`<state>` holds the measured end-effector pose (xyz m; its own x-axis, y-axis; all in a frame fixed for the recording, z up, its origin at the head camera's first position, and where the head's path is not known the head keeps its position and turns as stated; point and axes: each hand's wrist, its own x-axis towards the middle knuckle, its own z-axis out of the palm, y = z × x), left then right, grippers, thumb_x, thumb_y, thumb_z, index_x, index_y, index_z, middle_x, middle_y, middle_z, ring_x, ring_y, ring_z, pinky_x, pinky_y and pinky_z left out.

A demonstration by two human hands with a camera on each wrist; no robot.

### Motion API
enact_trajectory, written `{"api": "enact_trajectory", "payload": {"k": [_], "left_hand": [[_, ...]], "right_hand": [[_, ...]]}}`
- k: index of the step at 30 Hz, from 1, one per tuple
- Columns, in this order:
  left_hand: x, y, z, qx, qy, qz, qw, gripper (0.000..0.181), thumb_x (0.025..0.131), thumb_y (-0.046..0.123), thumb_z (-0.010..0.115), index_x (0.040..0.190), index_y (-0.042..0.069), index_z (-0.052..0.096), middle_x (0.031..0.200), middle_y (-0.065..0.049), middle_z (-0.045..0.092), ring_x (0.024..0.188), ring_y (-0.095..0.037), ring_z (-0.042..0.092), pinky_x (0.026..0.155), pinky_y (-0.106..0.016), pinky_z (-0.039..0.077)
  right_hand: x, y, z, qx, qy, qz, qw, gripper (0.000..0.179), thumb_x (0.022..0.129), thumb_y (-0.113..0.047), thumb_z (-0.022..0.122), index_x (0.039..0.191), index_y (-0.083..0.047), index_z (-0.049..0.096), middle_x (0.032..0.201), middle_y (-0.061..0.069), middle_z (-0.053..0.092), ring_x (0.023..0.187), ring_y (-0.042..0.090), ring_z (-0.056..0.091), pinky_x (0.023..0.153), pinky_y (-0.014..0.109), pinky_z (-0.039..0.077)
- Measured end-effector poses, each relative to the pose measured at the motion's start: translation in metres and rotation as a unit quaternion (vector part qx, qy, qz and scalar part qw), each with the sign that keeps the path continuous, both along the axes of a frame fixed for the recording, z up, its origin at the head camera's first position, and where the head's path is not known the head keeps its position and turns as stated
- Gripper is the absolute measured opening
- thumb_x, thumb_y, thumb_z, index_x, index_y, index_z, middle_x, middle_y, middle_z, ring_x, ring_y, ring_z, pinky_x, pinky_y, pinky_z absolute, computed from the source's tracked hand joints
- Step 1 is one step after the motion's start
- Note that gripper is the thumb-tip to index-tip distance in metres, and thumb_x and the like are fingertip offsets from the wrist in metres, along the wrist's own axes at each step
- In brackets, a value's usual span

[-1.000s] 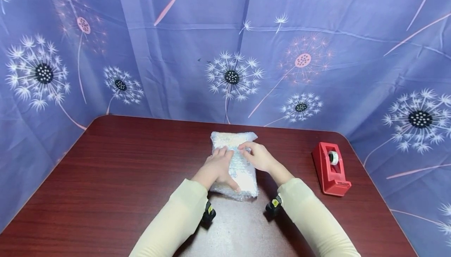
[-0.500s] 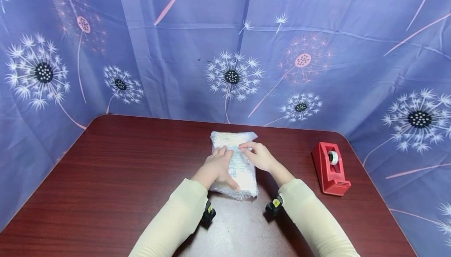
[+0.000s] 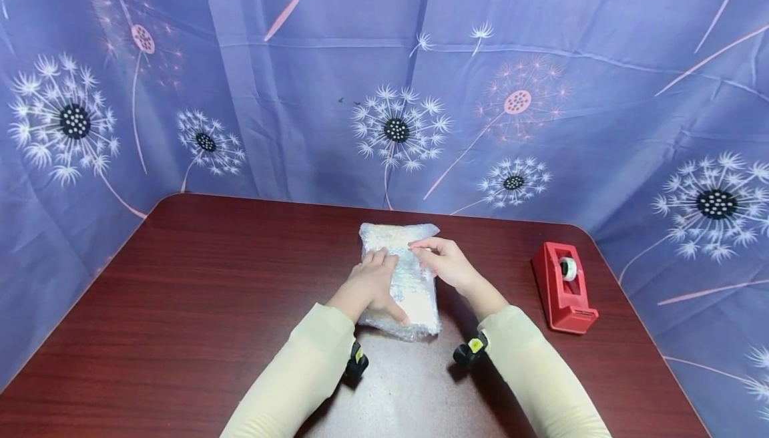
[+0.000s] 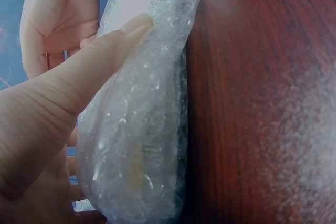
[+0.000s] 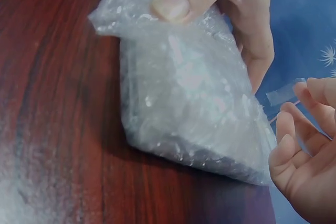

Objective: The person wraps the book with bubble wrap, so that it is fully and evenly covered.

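Observation:
A bubble-wrapped packet [image 3: 414, 298] lies on the table, its contents blurred by the wrap. My left hand [image 3: 372, 284] rests across its left half with fingers spread and the thumb straight. In the left wrist view the thumb [image 4: 113, 43] presses down the folded bubble wrap [image 4: 152, 77]. My right hand [image 3: 447, 264] is over the packet's right side, thumb and forefinger close together. The right wrist view shows a short strip of clear tape [image 5: 282, 94] pinched at the right hand's [image 5: 310, 150] fingertips, sticking out towards the packet.
A red tape dispenser [image 3: 565, 291] with a roll of tape [image 3: 568, 269] stands to the right on the dark red wooden table [image 3: 210, 304]. Behind the table hangs a blue curtain [image 3: 312, 131] with dandelion prints.
My right hand and wrist have shifted slightly to the right, the fingertips lifting a little. The left hand and the packet keep their place.

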<state>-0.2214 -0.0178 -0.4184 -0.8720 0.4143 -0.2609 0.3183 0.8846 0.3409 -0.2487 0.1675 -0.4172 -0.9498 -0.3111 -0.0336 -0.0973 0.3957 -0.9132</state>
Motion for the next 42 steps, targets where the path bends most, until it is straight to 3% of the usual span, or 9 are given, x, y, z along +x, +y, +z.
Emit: {"api": "enact_trajectory", "payload": {"k": [4,9,14,18,21,25,31,37,42], "left_hand": [[0.0,0.0,0.001,0.002,-0.003,0.003,1.0,0.127,0.051,0.064,0.083,0.15,0.012,0.023,0.158,-0.015,0.014,0.146,-0.034,0.013,0.114,-0.051,0.025],[0.001,0.0,0.0,0.002,-0.001,0.003,1.0,0.126,0.051,0.064,0.083,0.15,0.012,0.024,0.158,-0.015,0.015,0.145,-0.034,0.013,0.114,-0.051,0.026],[0.0,0.001,0.001,0.001,-0.002,0.003,1.0,0.127,0.051,0.063,0.083,0.15,0.012,0.023,0.158,-0.015,0.014,0.145,-0.034,0.013,0.114,-0.051,0.026],[0.0,0.001,0.0,0.0,-0.004,0.002,1.0,0.127,0.052,0.064,0.083,0.151,0.012,0.022,0.158,-0.014,0.013,0.146,-0.033,0.012,0.114,-0.051,0.025],[-0.001,0.001,0.0,-0.001,-0.003,0.001,1.0,0.127,0.052,0.064,0.083,0.151,0.012,0.022,0.158,-0.014,0.013,0.146,-0.033,0.013,0.114,-0.051,0.025],[-0.001,0.002,0.001,-0.003,0.001,0.0,1.0,0.127,0.051,0.064,0.082,0.151,0.013,0.022,0.158,-0.015,0.013,0.145,-0.033,0.013,0.114,-0.051,0.025],[-0.001,0.001,0.002,-0.004,-0.004,-0.001,1.0,0.127,0.052,0.064,0.082,0.151,0.013,0.021,0.158,-0.015,0.013,0.145,-0.033,0.013,0.114,-0.051,0.025],[0.0,0.0,0.002,0.0,-0.008,0.002,1.0,0.127,0.052,0.064,0.083,0.151,0.014,0.02,0.159,-0.014,0.011,0.146,-0.033,0.012,0.115,-0.052,0.023],[0.0,0.0,0.002,0.001,-0.012,0.003,0.9999,0.127,0.053,0.063,0.083,0.152,0.014,0.02,0.159,-0.014,0.011,0.146,-0.033,0.011,0.115,-0.052,0.023]], "right_hand": [[0.006,-0.004,0.01,0.002,-0.026,-0.005,0.9996,0.033,0.094,-0.012,0.055,0.119,0.01,0.059,0.108,0.031,0.057,0.077,0.029,0.056,0.056,0.03,0.048],[-0.003,0.002,-0.009,-0.012,-0.04,-0.009,0.9991,0.034,0.093,-0.017,0.059,0.117,0.006,0.062,0.091,0.018,0.059,0.067,0.013,0.051,0.051,0.024,0.044],[-0.004,0.001,-0.013,-0.002,-0.033,-0.009,0.9994,0.032,0.093,-0.019,0.06,0.114,0.004,0.064,0.074,0.011,0.056,0.054,0.007,0.044,0.045,0.021,0.038],[-0.005,0.002,-0.016,0.021,0.022,0.014,0.9994,0.028,0.094,-0.016,0.058,0.108,0.006,0.065,0.097,0.02,0.063,0.056,0.009,0.048,0.047,0.021,0.04],[-0.001,0.0,-0.01,0.045,0.065,0.026,0.9966,0.024,0.094,-0.011,0.057,0.102,0.01,0.066,0.118,0.023,0.061,0.068,0.018,0.058,0.056,0.022,0.048],[-0.003,-0.002,-0.01,0.062,0.082,0.023,0.9944,0.021,0.093,-0.007,0.058,0.101,0.01,0.067,0.121,0.028,0.059,0.073,0.029,0.062,0.063,0.022,0.051],[-0.01,0.002,-0.023,0.08,0.095,0.026,0.992,0.02,0.092,-0.009,0.059,0.103,0.005,0.069,0.121,0.022,0.061,0.071,0.015,0.06,0.063,0.019,0.05],[-0.011,0.001,-0.025,0.101,0.12,0.036,0.9869,0.017,0.09,-0.007,0.059,0.101,0.0,0.07,0.119,0.019,0.064,0.088,0.018,0.059,0.068,0.021,0.047],[-0.01,-0.001,-0.026,0.118,0.118,0.029,0.9856,0.015,0.089,-0.007,0.062,0.1,-0.002,0.07,0.12,0.017,0.064,0.083,0.018,0.057,0.069,0.024,0.047]]}}
